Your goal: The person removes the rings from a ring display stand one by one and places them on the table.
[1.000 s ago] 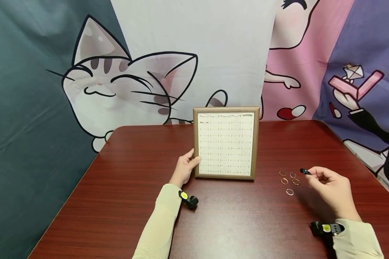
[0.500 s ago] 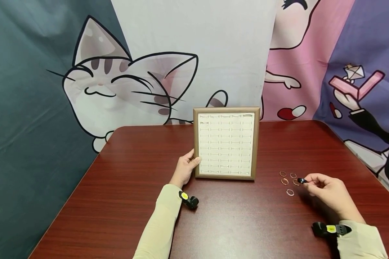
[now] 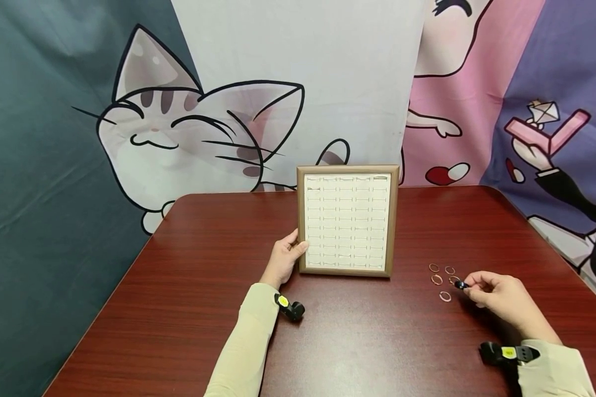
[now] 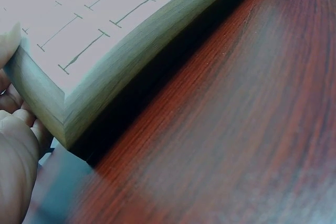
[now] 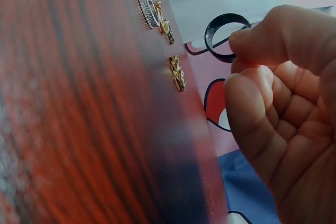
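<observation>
My left hand [image 3: 282,259] grips the lower left edge of a wood-framed ring display board [image 3: 345,223], thumb on the front, fingers behind. The board stands tilted back on the table, its cream panel lined with slots; small pieces sit in its top two rows, too small to tell. Between thumb and fingertips, my right hand [image 3: 504,300] pinches a black ring [image 5: 209,39], held above the tabletop beside the loose rings. Among those, the right wrist view shows a silver ring [image 5: 147,9] set with stones and a gold ring [image 5: 177,74].
Several loose rings, including a pale one [image 3: 445,296] nearest me, lie on the reddish-brown wooden table [image 3: 218,248] right of the board. Behind the table hangs a cartoon-print cloth [image 3: 357,66].
My right hand has come down and slightly left with the black ring, closer to the loose rings. The left hand and board stay put.
</observation>
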The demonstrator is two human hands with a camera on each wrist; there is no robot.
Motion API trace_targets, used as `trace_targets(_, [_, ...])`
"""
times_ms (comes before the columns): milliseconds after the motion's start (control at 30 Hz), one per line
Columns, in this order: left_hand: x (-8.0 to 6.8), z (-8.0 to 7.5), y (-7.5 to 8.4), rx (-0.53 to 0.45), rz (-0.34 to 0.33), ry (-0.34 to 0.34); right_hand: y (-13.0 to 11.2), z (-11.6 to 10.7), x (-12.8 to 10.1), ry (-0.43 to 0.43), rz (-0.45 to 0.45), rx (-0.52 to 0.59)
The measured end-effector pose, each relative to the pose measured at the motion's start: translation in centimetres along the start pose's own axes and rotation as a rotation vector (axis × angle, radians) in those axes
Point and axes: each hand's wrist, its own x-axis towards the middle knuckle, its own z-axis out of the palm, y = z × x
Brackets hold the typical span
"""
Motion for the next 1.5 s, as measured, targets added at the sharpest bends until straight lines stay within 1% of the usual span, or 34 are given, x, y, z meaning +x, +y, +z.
trace_targets(300, [-0.11,-0.08,-0.21,0.005,0.017,-0.01,0.25,0.04,-0.02,-0.04,0.003,-0.04])
trace_targets(400, [-0.12,-0.08,-0.22,0.008,0.016,-0.009,0.34,0.04,-0.01,-0.054,-0.004,-0.038])
trace_targets(633, [-0.05,-0.01,-0.01,0.003,0.005,-0.003,0.39,0.01,0.0,-0.093,0.013,-0.09])
trace_targets(933, [0.0,-0.03,0.32,0.002,-0.021,-0.012,0.56,0.09,0.24,-0.168,0.068,-0.084])
trace_targets(1067, [0.06,-0.04,0.03,-0.013,-0.006,-0.008,0.55,0.06,0.17,-0.193,0.092,-0.091])
trace_targets(1267, [0.08,-0.06,-0.1,-0.008,0.006,-0.001,0.55,0.02,0.24,-0.22,0.117,-0.073])
trace_targets(1500, [0.05,-0.04,-0.19,-0.003,0.018,0.002,0.44,-0.06,0.3,-0.235,0.107,-0.055])
